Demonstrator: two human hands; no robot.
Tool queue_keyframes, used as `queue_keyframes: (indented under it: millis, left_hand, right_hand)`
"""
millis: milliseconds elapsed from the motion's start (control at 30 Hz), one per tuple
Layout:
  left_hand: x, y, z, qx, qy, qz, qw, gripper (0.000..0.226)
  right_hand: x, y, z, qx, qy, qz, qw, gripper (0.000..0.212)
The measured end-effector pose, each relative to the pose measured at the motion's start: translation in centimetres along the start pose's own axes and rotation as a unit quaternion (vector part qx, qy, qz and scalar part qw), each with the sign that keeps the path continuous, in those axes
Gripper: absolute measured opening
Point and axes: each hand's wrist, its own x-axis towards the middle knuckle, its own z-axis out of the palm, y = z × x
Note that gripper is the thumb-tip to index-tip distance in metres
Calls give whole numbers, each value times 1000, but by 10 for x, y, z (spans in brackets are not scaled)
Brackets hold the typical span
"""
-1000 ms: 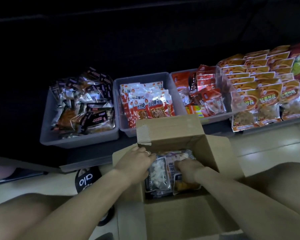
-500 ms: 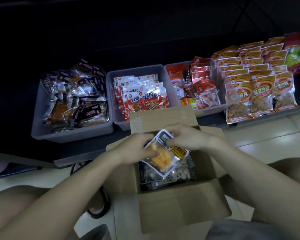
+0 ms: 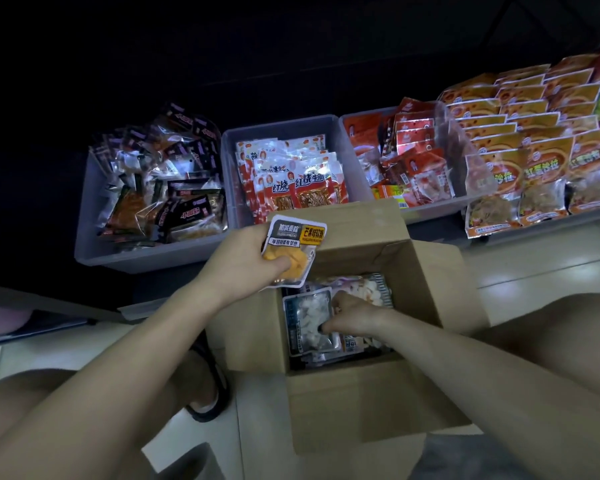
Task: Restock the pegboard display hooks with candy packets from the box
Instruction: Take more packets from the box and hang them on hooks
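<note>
An open cardboard box [image 3: 426, 271] stands on the tiled floor in front of me. My left hand [image 3: 239, 263] holds a packet of orange candy [image 3: 293, 247] with a black and yellow label above the box's left rim. My right hand [image 3: 352, 315] is down inside the box, its fingers curled on a packet of white candy [image 3: 307, 315] that lies on top of other packets. No pegboard or hooks are visible in the dark space above.
Three grey bins hold snack packets: a left bin [image 3: 94, 251] with dark ones, a middle bin [image 3: 231, 157] with red and white ones, a right bin [image 3: 426, 209] with red ones. Orange packets [image 3: 534, 161] lie in rows at far right. A black sandal [image 3: 208, 393] is on the floor.
My left hand took the orange packet alone and lifted it up and left of the box. My right hand let go of it and went back down onto the white packet.
</note>
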Motion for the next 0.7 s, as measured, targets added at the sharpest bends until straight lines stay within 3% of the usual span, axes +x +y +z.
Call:
queue_keyframes:
  millis: [167, 333, 500, 633, 700]
  left_hand:
    - [-3, -1, 0, -7, 35, 5, 999, 36]
    - [-5, -1, -3, -5, 47, 18, 999, 44]
    - [-4, 5, -2, -5, 38, 32, 999, 52]
    - [-5, 3, -2, 12, 49, 46, 998, 88]
    - [-6, 2, -5, 19, 67, 72, 995, 83]
  right_hand:
    - [27, 2, 4, 120, 65, 27, 990, 70]
    - [35, -1, 20, 134, 33, 9, 990, 10]
    - [39, 3, 28, 69, 11, -27, 997, 30]
    - [0, -9, -4, 126, -10, -34, 991, 30]
    - [-21, -14, -24, 150, -35, -60, 986, 32]
